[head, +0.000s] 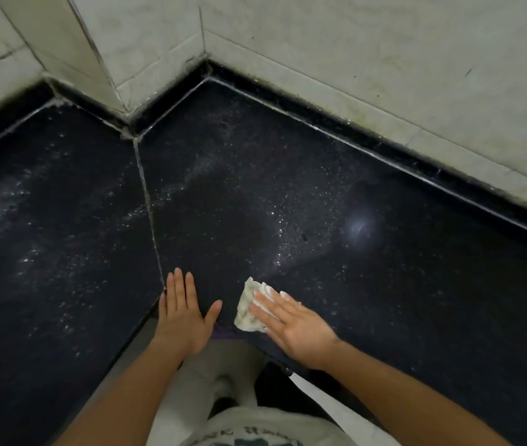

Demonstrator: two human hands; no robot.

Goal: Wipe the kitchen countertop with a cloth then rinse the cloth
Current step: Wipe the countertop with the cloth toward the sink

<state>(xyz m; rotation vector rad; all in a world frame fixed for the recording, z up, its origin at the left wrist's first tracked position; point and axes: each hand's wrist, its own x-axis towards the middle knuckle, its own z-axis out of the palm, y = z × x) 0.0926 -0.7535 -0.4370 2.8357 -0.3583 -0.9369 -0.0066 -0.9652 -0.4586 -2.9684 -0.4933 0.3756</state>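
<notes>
A black speckled countertop fills the corner, with wet streaks and droplets across it. A crumpled white cloth lies on it near the front edge. My right hand presses flat on the cloth with straight fingers, covering its right part. To the left of the cloth, my left hand rests palm down on the counter with fingers straight and thumb spread, touching nothing else.
Pale tiled walls rise behind the counter, with a jutting wall corner at the back left. A grout seam splits the two counter slabs. The counter's front edge runs diagonally by my left wrist.
</notes>
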